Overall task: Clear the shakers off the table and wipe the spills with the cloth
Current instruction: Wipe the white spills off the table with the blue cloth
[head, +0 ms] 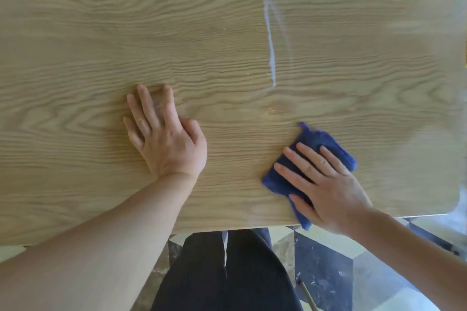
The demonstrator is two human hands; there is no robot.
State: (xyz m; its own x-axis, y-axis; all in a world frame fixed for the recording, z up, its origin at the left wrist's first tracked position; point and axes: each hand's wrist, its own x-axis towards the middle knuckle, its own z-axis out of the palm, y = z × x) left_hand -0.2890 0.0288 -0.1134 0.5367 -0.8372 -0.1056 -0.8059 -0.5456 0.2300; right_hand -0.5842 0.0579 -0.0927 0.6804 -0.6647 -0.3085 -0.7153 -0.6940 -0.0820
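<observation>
A blue cloth (pixel 326 144) lies flat on the wooden table (pixel 227 45) near its front edge, at the right. My right hand (pixel 326 184) presses down on it with straight, spread fingers. My left hand (pixel 164 134) rests flat on the bare wood left of centre, fingers extended. A small wet, glistening spot (pixel 274 108) shows on the wood just beyond the cloth. A thin whitish streak (pixel 270 40) runs from the far side toward the middle. No shakers are in view.
The table's front edge (pixel 252 226) runs across the lower part of the view, with the right corner near the frame's right side. Below it are my dark trousers (pixel 227 272) and a patterned tiled floor (pixel 328 272).
</observation>
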